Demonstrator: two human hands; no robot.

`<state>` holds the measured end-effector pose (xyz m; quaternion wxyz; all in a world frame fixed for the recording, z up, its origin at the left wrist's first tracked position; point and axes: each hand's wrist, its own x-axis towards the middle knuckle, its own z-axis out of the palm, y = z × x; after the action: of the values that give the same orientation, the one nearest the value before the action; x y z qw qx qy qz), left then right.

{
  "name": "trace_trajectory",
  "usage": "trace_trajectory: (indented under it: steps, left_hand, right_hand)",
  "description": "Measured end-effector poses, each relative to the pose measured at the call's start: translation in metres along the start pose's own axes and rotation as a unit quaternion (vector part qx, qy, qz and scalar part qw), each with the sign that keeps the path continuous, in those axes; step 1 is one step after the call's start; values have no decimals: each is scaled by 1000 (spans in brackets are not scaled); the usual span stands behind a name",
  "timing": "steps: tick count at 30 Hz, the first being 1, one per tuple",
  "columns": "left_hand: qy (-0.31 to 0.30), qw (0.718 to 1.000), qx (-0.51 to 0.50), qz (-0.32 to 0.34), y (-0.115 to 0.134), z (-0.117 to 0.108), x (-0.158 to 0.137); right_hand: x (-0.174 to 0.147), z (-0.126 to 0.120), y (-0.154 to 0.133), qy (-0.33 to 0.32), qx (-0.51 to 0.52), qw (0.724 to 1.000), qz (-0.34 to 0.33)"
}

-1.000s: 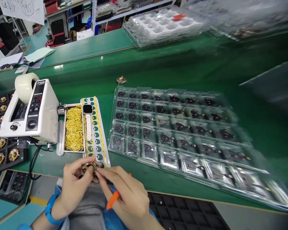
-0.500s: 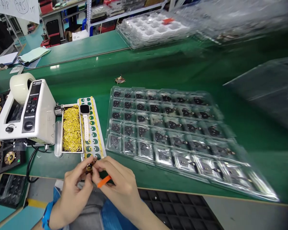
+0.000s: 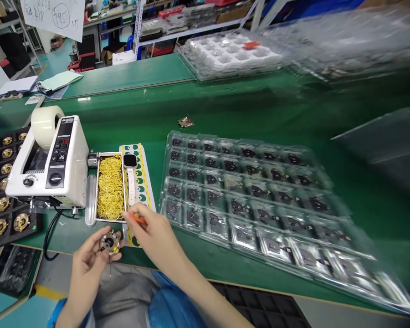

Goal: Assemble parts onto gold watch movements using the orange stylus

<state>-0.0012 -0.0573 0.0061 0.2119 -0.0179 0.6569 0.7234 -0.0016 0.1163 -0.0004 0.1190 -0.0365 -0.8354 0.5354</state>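
The round metal part (image 3: 110,242) is held at the fingertips of the left hand (image 3: 86,269), by the near edge of the bench (image 3: 246,105) and a little nearer than a white box (image 3: 125,184). It is pinched at its rim, with the thumb bent in on the near side and the fingers closed around it. By the fingers of the right hand (image 3: 154,231), likewise closed, an orange tool (image 3: 138,219) is gripped at a slant. The right fingertips are placed at the near right corner of the box, though whether its rim is touched cannot fairly be judged from this angle. On the part, a shiny face is turned up, with a dark shape at its middle and a touch of yellow toward the near right. The box is filled with yellow rings (image 3: 110,189). Just to its right, a watch (image 3: 130,161) with a white strap is laid on a patterned sheet (image 3: 144,189); to its left, a white tape dispenser (image 3: 77,171) is stood. Farther left, gold discs (image 3: 21,222) are set in a black tray (image 3: 10,233). To the right, dark parts (image 3: 248,151) are arranged in rows in a clear tray (image 3: 227,237), and a lone metal piece (image 3: 185,121) is seen beyond its far left corner.
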Motion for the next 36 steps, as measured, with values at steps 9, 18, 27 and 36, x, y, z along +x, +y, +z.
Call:
trace_trajectory:
  steps: [9,18,27,36]
  left_hand:
    - [62,994,-72,-49,0,13,7]
    - [22,997,-50,-54,3,22,18]
    - [-49,992,-62,-99,5,29,16]
    - [-186,977,-105,-19,8,39,19]
  right_hand:
    - [-27,-69,20,68,-194,976,-74]
    - [-13,-203,88,12,-449,883,-137]
    - [-17,-193,92,-5,-460,864,-203]
    - [-44,-78,2,142,28,987,-67]
